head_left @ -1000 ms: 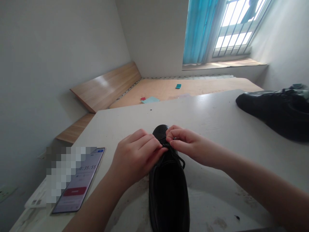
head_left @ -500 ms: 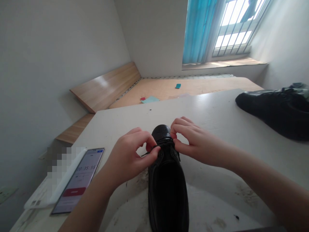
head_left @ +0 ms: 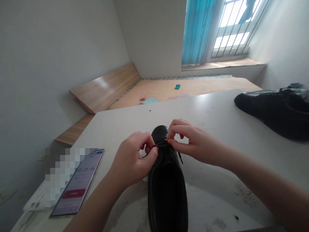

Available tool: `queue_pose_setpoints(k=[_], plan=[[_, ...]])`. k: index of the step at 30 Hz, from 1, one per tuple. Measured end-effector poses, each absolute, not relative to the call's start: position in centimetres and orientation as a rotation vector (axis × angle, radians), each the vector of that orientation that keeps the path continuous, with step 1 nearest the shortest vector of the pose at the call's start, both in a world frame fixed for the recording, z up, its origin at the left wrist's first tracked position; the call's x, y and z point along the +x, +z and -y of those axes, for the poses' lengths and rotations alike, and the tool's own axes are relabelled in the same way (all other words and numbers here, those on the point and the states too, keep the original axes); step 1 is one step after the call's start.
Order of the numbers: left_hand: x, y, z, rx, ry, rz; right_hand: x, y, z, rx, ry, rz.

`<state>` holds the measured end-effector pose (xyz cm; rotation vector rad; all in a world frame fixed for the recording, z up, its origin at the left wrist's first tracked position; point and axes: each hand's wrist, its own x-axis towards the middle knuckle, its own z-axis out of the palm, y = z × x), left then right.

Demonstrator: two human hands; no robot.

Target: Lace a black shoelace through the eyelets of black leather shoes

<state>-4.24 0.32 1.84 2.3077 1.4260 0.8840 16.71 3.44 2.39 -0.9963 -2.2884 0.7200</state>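
Observation:
A black leather shoe [head_left: 166,190] stands on the white table with its toe pointing away from me and its opening towards me. Over its lacing, my left hand [head_left: 136,156] pinches a thin black shoelace [head_left: 145,156] between thumb and index finger; a short end sticks out to the left. From the other side, my right hand [head_left: 184,137] pinches lace too, just behind the toe cap. A loose lace end hangs below my right fingers along the shoe's right side. My fingers hide part of the lacing.
A second black shoe [head_left: 272,111] lies at the table's right. To the left, a phone [head_left: 79,183] showing a running timer rests beside a blurred-out pale object. The white table [head_left: 207,122] has dirt marks. Beyond its far edge is a wooden bed board [head_left: 202,87] with small coloured items.
My right hand has shifted slightly left across the shoe, nearer my left hand. The lace end below it hangs out more on the right. My left hand keeps its pinch, almost unmoved.

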Motion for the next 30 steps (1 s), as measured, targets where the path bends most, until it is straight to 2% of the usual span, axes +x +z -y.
queue_pose_setpoints(k=[5,10,12,14,20,23,26,30], plan=[[-3.8,1.8,-0.2,2.176,0.798,-1.481,16.4,1.9,-3.2,-0.969,0.534,2.335],[-3.7,1.6,-0.3,2.117,0.78,-1.499,16.4,1.7,-3.0,-0.76,-0.338,2.425],[-3.7,1.6,-0.4,2.092,0.777,-1.493,16.4,1.7,-3.0,-0.714,-0.418,2.422],[-3.7,1.6,-0.4,2.069,0.775,-1.489,16.3,1.5,-3.1,-0.76,-0.145,2.384],[-3.5,1.5,-0.5,2.096,0.748,-1.476,15.3,1.1,-3.1,-0.935,1.123,1.958],[-3.5,1.4,-0.5,2.149,0.7,-1.517,15.2,1.4,-2.9,-0.895,1.533,1.774],[-3.6,1.3,-0.6,2.189,0.623,-1.554,15.3,1.7,-2.8,-0.92,1.649,1.705],[-3.7,1.3,-0.6,2.174,0.551,-1.561,15.0,1.6,-2.8,-1.022,1.49,1.764]])
